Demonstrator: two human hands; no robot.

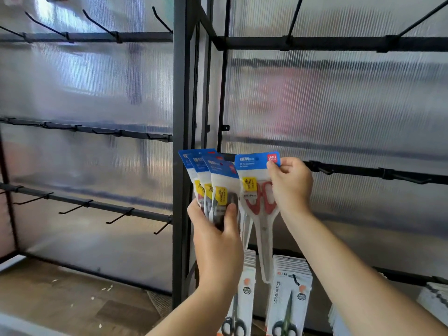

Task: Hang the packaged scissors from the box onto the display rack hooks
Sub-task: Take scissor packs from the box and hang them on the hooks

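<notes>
My left hand (217, 238) grips a fanned bunch of three blue-topped scissor packs (213, 180), held upright in front of the rack's middle post. My right hand (291, 185) pinches the top right corner of another pack (257, 187) with red-handled scissors inside. That pack hangs against the middle bar (363, 170) of the right rack section; its hook is hidden behind the blue header. Whether the pack sits on a hook cannot be told. The box is not in view.
Bare black hooks (118, 215) line the bars of the left rack section. Two more free hooks (409, 179) stick out to the right of my right hand. Below hang full rows of white scissor packs (288, 294). A dark upright post (180, 117) divides the sections.
</notes>
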